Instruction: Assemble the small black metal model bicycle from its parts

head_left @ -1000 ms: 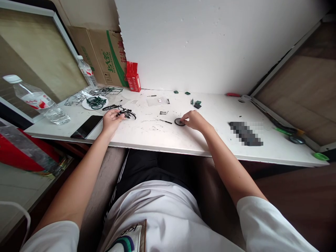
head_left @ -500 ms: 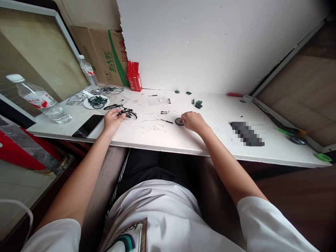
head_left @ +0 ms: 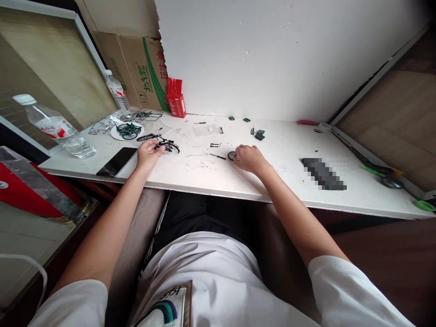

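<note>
My left hand (head_left: pixel 149 153) is closed on a small black model bicycle (head_left: pixel 167 145), holding it just above the white table. The bicycle's rear wheel and handlebar stick out beyond my fingers. Over to the right, my right hand (head_left: pixel 250 159) has its fingertips pinched at a small black bicycle wheel (head_left: pixel 231 156); the hand hides much of the wheel. Just left of that wheel lies a thin black screwdriver (head_left: pixel 218 156). Small dark parts (head_left: pixel 215 145) rest behind the screwdriver.
A phone (head_left: pixel 117 162) lies left of my left hand. Behind it, a white plate (head_left: pixel 115 135) carries green model bicycle parts (head_left: pixel 128 131). Water bottles (head_left: pixel 56 129) and a red box (head_left: pixel 176 98) stand at the left. Green pieces (head_left: pixel 260 135) lie toward the back; a blurred dark object (head_left: pixel 322 173) is at right.
My right hand's fingers have closed in over the wheel, so less of it shows. My left hand keeps its hold on the bicycle. The whole view has shifted slightly.
</note>
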A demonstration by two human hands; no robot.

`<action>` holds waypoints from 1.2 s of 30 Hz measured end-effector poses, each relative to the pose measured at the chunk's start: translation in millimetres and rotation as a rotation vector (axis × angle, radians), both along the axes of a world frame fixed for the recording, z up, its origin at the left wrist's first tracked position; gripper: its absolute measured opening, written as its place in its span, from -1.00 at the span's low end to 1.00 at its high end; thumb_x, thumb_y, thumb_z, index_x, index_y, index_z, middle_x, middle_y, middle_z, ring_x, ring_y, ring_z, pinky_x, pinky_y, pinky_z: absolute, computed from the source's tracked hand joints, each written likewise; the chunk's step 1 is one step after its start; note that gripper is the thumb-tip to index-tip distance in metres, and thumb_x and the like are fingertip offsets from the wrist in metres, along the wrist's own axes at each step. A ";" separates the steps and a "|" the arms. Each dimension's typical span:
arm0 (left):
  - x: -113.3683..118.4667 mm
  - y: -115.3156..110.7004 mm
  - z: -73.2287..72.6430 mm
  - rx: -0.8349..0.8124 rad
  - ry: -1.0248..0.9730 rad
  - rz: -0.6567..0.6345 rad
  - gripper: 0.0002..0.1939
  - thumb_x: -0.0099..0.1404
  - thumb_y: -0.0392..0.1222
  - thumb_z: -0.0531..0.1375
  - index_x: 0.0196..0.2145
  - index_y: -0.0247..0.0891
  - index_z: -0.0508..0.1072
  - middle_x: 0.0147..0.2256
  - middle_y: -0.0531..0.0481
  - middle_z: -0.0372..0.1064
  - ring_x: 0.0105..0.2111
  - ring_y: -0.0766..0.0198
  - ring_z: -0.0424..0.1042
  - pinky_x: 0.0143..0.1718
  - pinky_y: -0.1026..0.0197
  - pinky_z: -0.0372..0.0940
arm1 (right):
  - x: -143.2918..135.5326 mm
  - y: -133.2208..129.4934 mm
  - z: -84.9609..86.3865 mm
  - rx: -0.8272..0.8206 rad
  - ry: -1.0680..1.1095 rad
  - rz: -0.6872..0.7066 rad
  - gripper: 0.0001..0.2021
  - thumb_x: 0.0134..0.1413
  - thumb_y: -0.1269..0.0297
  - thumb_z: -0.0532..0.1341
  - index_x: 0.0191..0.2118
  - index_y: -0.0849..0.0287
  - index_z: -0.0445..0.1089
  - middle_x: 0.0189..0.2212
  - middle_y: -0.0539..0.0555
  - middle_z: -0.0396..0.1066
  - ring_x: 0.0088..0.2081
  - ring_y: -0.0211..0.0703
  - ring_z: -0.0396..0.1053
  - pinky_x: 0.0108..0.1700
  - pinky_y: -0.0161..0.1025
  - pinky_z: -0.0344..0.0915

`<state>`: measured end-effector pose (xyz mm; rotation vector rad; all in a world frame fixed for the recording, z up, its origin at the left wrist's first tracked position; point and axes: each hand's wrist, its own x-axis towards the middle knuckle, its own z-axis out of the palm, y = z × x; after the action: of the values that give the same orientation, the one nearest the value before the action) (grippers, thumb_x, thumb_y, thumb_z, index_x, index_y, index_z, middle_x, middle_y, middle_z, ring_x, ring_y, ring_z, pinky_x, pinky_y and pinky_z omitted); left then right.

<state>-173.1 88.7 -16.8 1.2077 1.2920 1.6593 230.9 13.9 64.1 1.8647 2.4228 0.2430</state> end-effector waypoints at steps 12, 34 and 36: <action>-0.4 -0.8 0.5 0.006 0.015 -0.011 -0.45 0.02 -0.17 0.58 -0.11 -0.28 0.45 -0.13 -0.11 0.58 -0.31 0.26 0.64 -0.16 0.17 0.61 | 0.6 -4.8 8.8 -0.110 0.081 0.028 -0.61 0.53 -0.02 0.26 0.05 0.26 0.60 0.07 0.33 0.59 0.00 0.21 0.55 0.14 0.07 0.34; 30.1 -12.9 19.9 0.125 -0.009 -0.124 -0.47 -0.03 -0.18 0.57 -0.16 -0.24 0.44 -0.24 -0.03 0.55 -0.37 0.33 0.57 -0.27 0.28 0.50 | 19.2 18.9 -18.9 0.128 0.528 0.069 -0.71 0.52 0.11 0.24 0.00 0.22 0.61 0.04 0.34 0.63 0.16 0.37 0.42 0.14 0.17 0.37; 46.1 -19.8 24.3 0.165 0.011 -0.176 -0.47 -0.01 -0.14 0.58 -0.16 -0.24 0.44 -0.26 -0.01 0.54 -0.37 0.33 0.56 -0.26 0.27 0.49 | 10.1 15.6 -18.1 0.177 0.645 0.137 -0.57 0.55 -0.06 0.18 0.08 0.22 0.58 0.08 0.36 0.60 0.18 0.39 0.39 0.21 0.23 0.34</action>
<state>-126.9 69.0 7.5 1.3882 1.0384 1.6571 241.0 29.5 46.0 2.1032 3.0317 -0.1789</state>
